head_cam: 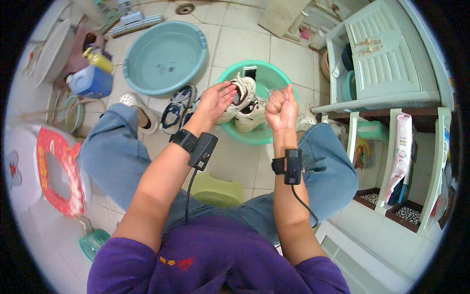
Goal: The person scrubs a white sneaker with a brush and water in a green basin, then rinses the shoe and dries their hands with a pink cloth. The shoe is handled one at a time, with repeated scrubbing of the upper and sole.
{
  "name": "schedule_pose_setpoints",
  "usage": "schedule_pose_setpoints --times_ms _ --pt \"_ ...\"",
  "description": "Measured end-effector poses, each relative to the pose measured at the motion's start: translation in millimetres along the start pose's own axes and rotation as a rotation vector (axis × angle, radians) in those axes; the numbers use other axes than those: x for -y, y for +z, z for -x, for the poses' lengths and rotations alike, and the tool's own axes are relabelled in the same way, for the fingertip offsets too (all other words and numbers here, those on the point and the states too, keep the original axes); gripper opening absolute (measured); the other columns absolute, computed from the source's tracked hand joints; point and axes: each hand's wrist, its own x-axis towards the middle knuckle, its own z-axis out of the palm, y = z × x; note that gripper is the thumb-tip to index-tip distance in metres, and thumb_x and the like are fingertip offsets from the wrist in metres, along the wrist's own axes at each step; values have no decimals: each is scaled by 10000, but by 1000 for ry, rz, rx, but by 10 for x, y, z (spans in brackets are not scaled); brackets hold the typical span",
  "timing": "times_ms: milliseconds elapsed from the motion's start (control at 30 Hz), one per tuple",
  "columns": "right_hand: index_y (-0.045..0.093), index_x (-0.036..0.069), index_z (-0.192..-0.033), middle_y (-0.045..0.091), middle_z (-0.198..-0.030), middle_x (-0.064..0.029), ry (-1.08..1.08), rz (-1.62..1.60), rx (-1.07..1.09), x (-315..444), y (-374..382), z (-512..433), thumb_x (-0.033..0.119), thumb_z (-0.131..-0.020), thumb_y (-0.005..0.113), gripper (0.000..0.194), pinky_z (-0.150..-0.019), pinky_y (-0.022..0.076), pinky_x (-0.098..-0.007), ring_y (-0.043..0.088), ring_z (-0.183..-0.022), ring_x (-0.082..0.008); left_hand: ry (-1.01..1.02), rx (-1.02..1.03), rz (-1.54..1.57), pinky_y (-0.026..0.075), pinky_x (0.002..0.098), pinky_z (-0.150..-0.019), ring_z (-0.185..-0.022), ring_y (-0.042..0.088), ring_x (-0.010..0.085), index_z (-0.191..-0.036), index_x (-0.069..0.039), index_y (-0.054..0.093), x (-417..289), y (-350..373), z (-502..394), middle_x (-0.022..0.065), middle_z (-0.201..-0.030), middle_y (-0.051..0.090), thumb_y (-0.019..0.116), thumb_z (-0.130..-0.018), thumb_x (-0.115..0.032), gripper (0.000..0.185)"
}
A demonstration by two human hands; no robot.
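Observation:
My left hand (219, 100) is held palm up with the fingers apart, beside a white lace-up sneaker (245, 87). That sneaker and a second white sneaker (251, 117) sit in a light green plastic basin (235, 136) on the floor. Over the basin's right side, my right hand (282, 109) is curled into a fist. Something clear shows at the fist's edge; whether the fingers grip it cannot be made out. A black piece with a white edge (250, 72) leans at the basin's far wall, partly behind the laces.
Navy-and-white sneakers (179, 106) stand left of the basin. Farther back is a larger blue basin (165, 58). A blue jug (90, 81), a yellow pump bottle (99, 60) and a toilet with a red seat cover (58, 169) line the left. Shelving (389, 161) stands right; a green stool (216, 189) is below me.

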Motion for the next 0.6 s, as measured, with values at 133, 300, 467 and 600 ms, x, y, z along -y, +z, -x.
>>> schedule_pose_setpoints --times_ms 133,300,467,600 --pt "399 121 -691 207 -542 53 19 -52 168 -65 303 246 301 -943 384 311 -355 158 -210 173 -421 -68 168 125 -34 494 273 -698 -802 577 189 -983 -2 545 -412 113 534 91 -884 589 469 -876 -123 179" --pt "472 6 -949 300 -633 14 -34 -102 140 -235 722 316 96 -908 458 100 -443 266 -197 300 -536 -82 403 135 78 465 278 -697 -782 550 190 -926 0 552 -1125 121 984 86 -857 562 547 -825 -92 136" --pt "519 16 -922 435 -677 -10 98 -84 229 -526 875 -118 104 -895 481 99 -513 387 -219 430 -593 -109 456 -17 391 436 302 -682 -770 529 192 -874 -27 525 -1421 -168 723 69 -816 532 562 -815 -84 90" --pt "476 6 -978 439 -675 -12 322 -216 180 -959 683 -784 71 -889 468 111 -475 386 -214 455 -569 -92 494 -118 499 420 288 -684 -808 532 185 -872 -47 520 -1484 -577 152 66 -835 540 580 -804 -85 98"
